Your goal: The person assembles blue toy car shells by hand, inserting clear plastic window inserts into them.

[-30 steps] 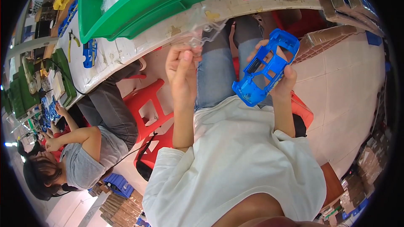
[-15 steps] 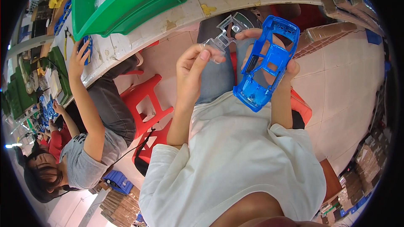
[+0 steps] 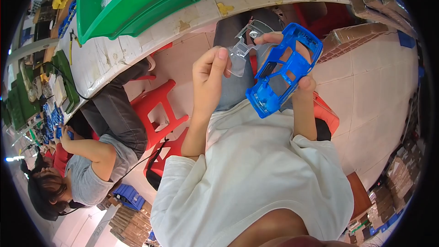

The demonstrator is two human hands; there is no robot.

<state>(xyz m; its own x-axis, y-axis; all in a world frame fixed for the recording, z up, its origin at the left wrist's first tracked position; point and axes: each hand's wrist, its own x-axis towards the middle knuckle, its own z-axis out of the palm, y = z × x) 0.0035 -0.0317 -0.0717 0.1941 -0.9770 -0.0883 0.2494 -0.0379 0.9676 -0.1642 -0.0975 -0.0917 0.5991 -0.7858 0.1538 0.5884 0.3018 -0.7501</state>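
Note:
Between its thumb and fingers my left hand (image 3: 209, 71) pinches a clear plastic window piece (image 3: 238, 51) of a toy car. To its right, my right hand (image 3: 305, 83) grips a blue toy car body shell (image 3: 297, 64), tilted, with its hollow inside and window openings showing. A finger of my right hand reaches to the far end of the clear piece. The clear piece is beside the shell and outside it. Both are held in the air above my lap, short of the table edge.
A green bin (image 3: 137, 13) with clear bags stands on the worn white table (image 3: 192, 20). Cardboard boxes (image 3: 356, 36) are at the right. Left of me a co-worker (image 3: 93, 164) sits near a red stool (image 3: 157, 110), handling a blue part.
The blue shell has tilted and shifted slightly left and nearer. The clear piece has turned in my left hand. The co-worker's arm has drawn back from the table near the green bin.

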